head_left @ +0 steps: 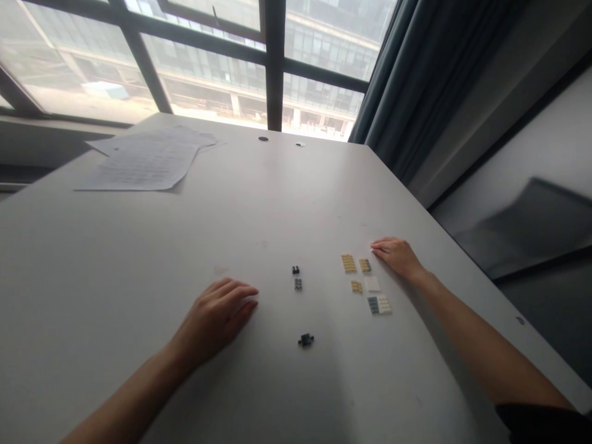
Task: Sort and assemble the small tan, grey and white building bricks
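Note:
My right hand (393, 256) is closed in a pinch at the far right of the small building bricks, with a small whitish piece just showing at its fingertips. Beside it lie a flat white tile (372, 283), a yellow-and-grey brick group (365, 265) and a larger yellow brick group (348, 263). Nearer to me are a small yellow brick (356, 286) and a grey-and-white brick group (379, 305). My left hand (224, 308) rests on the table, holding nothing, its fingers loosely stretched and thumb apart. Right of it are a black piece (296, 270), a grey brick (298, 284) and a dark piece with side knobs (306, 340).
Everything lies on a white table (259, 209). Printed papers (143, 160) overlap at its far left. Two round fittings, a dark one (263, 139) and a light one (300, 145), are set near the back edge. A window and a dark curtain (416, 80) stand behind.

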### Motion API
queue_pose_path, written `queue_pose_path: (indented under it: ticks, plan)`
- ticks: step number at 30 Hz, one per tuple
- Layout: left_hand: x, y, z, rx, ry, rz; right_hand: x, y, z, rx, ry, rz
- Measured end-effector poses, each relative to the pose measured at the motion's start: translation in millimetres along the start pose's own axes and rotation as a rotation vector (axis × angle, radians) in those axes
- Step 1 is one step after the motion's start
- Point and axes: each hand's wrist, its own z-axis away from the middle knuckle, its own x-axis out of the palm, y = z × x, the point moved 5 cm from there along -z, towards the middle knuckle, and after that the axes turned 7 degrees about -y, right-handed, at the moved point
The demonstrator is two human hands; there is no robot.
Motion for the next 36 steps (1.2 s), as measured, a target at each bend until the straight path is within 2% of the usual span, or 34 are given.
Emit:
queue_pose_path:
  ticks: [4,8,13,30,33,36]
  plan:
    - [1.4,-1,0,-0.001,-0.007,-0.001,0,-1,34,-0.04,0.027,-0.078]
    - [0.6,0,-1,0.008,-0.007,0.001,2,-7,49,-0.068,0.078,-0.18]
    - [-2.5,1,-1,0.008,0.013,-0.006,2,-3,48,-0.028,0.1,-0.213]
    - [0.4,0,0,-0.011,-0.012,-0.003,-1,-7,50,-0.131,0.105,-0.178]
    - [-0.3,1,-1,-0.016,-0.012,-0.001,-8,-15,50,-0.146,0.173,-0.161]
    - [-0.2,1,-1,-0.014,-0.012,0.001,-17,-40,49,-0.178,0.231,-0.169]
